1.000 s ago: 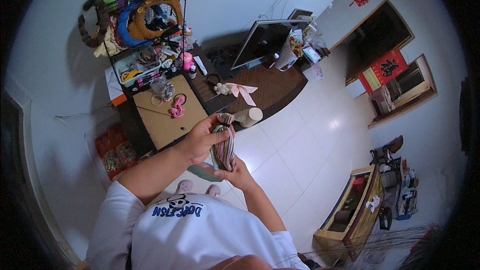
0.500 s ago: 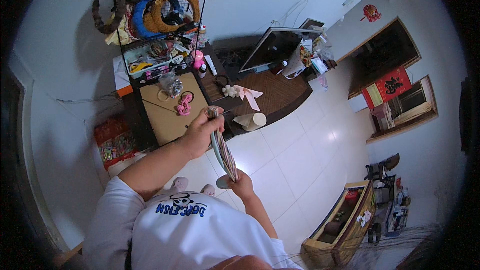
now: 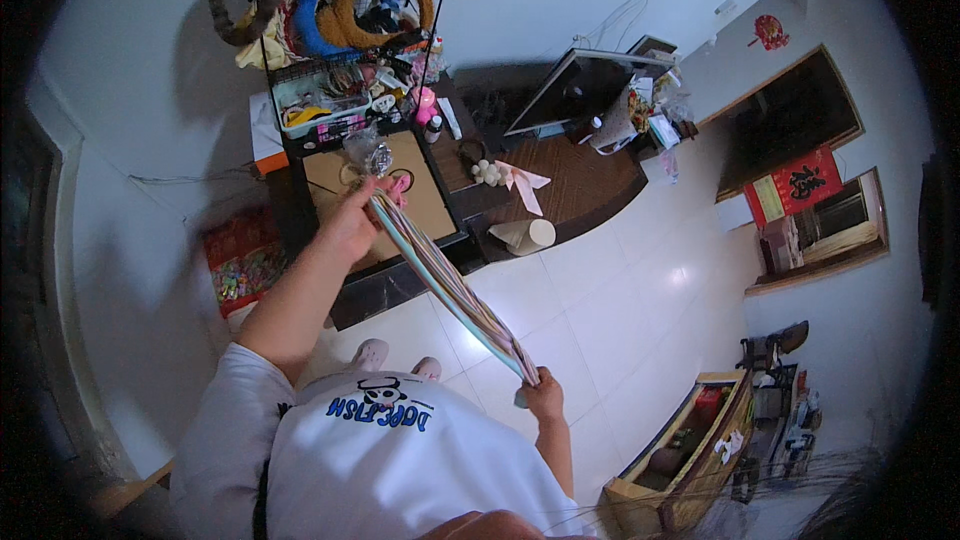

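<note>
**Striped cloth band drawn out long between two bare hands**

A person in a white T-shirt [image 3: 400, 450], seen from above, holds a long, soft cloth band with multicoloured stripes and a pale mint-green edge [image 3: 455, 295]. It runs on a slant from upper left to lower right, in front of the body and, for most of its length, over a pale, glossy tiled floor [image 3: 620, 330].

The left hand [image 3: 350, 222] has its fingers clamped on the upper end. From this angle, that hand overlaps a flat tan panel with a dark frame [image 3: 425, 205] and sits just beside a bright pink knotted hair tie [image 3: 400, 186]; I cannot tell whether it touches either. The right hand [image 3: 545, 398] has its fingers closed around the lower end, and a small green tip pokes out beside them.

What has just changed is the spread: a second ago the band was bunched between hands close together; now they are well apart and the cloth is narrow and nearly straight. It seems this lays its full length out for handling, with both ends under control.

Beyond, on a dark brown wooden tabletop [image 3: 590, 175], lie a pale pink ribbon bow [image 3: 527, 188] and a cream, cone-like roll [image 3: 540, 234].
</note>
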The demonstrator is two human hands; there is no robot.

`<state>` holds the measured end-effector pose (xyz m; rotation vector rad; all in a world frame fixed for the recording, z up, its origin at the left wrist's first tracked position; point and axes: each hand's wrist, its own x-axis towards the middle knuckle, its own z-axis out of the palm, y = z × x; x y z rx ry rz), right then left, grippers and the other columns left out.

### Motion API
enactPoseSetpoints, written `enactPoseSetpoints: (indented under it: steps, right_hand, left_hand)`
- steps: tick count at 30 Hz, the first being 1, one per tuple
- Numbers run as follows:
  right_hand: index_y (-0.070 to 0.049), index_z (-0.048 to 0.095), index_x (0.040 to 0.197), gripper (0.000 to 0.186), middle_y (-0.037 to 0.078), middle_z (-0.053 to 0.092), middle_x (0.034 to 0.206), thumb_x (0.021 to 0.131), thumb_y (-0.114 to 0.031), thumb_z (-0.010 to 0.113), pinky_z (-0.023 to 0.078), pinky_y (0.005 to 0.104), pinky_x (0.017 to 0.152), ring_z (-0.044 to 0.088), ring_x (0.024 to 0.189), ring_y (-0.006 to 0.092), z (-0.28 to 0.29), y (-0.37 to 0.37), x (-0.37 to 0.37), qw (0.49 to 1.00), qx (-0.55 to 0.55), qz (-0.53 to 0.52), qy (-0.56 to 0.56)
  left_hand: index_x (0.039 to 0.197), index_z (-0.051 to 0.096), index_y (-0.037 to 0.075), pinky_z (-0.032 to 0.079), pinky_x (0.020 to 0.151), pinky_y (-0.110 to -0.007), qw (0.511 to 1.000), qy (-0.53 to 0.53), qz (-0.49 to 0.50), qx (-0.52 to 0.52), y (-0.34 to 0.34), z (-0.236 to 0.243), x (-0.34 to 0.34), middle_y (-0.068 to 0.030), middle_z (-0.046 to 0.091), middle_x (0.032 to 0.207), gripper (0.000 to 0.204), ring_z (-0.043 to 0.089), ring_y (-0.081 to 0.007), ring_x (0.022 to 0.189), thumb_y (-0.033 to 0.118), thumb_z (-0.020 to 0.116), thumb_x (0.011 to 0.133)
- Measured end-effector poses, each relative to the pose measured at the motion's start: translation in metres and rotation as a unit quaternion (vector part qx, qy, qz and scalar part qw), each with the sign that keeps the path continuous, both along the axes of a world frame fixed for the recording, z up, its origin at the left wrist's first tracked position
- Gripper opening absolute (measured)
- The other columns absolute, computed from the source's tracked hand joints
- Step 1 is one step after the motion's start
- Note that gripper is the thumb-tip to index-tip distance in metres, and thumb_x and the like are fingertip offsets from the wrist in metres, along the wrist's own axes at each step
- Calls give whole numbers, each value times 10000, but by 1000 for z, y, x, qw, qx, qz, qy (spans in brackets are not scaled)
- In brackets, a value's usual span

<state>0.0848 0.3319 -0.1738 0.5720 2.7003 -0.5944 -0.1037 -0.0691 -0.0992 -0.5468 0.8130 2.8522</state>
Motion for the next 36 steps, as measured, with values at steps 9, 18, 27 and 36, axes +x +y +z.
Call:
enactPoseSetpoints:
  steps: [9, 18, 27, 36]
  right_hand:
    - [-13, 504, 1034, 344, 77, 595, 803, 724, -122, 604, 455, 229, 493, 568, 641, 134, 77, 39, 6, 814, -530, -174, 161]
    - [0, 521, 949, 216, 182, 603, 846, 832, -182, 524, 446, 199, 478, 566, 587, 145, 163, -18, -9, 705, -646, -95, 276]
    - [-18, 549, 1031, 214, 11, 587, 829, 832, -94, 568, 424, 186, 516, 514, 637, 57, 173, -133, -56, 828, -553, 42, 83]
    - [-23, 560, 1005, 195, 5, 535, 724, 850, -141, 550, 390, 209, 540, 464, 596, 72, 132, -166, -107, 816, -570, 3, 90]
  left_hand:
    - [1067, 422, 60, 471, 797, -418, 996, -55, -4, -70, -9, -18, 2, -107, 570, 992, 258, 550, -224, 916, 227, 495, 885]
    - [1183, 414, 87, 449, 749, -332, 844, 102, -209, -483, 73, -81, 53, -109, 505, 1048, 559, 526, -218, 884, 101, 693, 699]
    - [1256, 336, 97, 421, 848, -311, 727, 411, -431, -343, 108, 33, 91, -113, 513, 1101, 663, 527, -206, 971, 159, 697, 703]
    - [1026, 489, 2, 471, 773, -327, 875, 108, -461, -101, 54, 21, 98, -74, 596, 860, 185, 577, -197, 921, 118, 421, 900]
